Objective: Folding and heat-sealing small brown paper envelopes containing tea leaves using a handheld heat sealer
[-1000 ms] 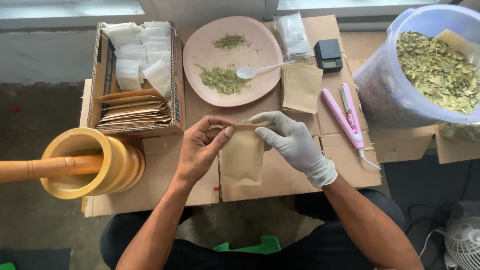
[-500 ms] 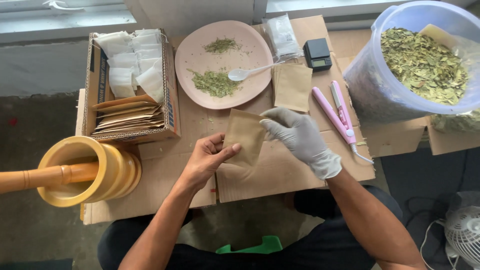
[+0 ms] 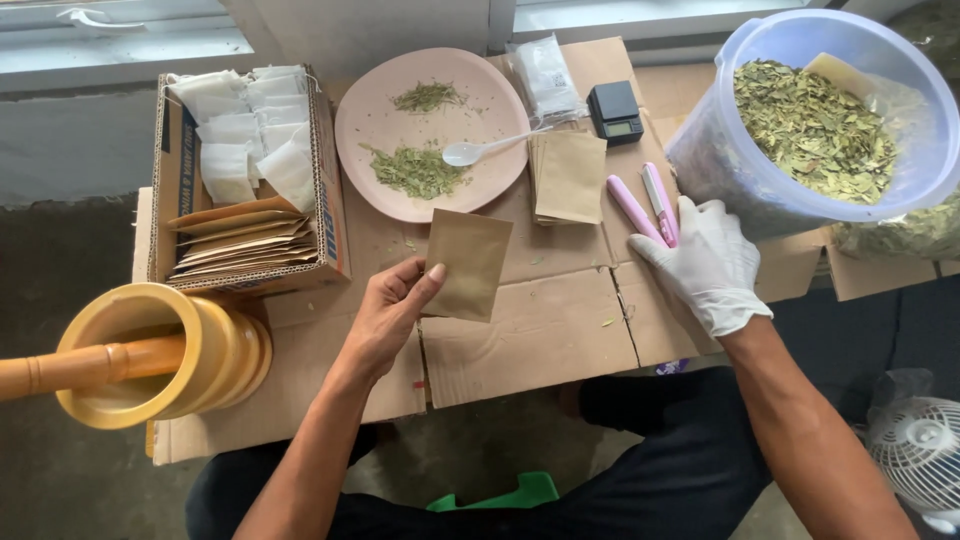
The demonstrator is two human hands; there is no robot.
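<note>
We pinch a brown paper pouch (image 3: 468, 263) in our bare left hand (image 3: 390, 310), thumb on its lower left edge, fingers clenched under it. The pouch sits over the cardboard table (image 3: 540, 330), just below the pink plate (image 3: 375, 120); long axis runs up-down, tilted slightly right. Our gloved right hand (image 3: 708, 262) lies flat, fingers spread and released, touching the pink sealer tool (image 3: 648, 205). A pouch stack (image 3: 568, 176) lies between; the tub of dried leaves (image 3: 815, 125) crowds the right side. A yellow mortar (image 3: 165, 355) sits at left.

Two hands (image 3: 395, 310), one plate (image 3: 360, 130), one spoon (image 3: 470, 152), two herb piles (image 3: 418, 172), one scale (image 3: 614, 112), one mortar (image 3: 160, 355), one pestle (image 3: 70, 365), one tub (image 3: 720, 160), one box (image 3: 170, 180)
</note>
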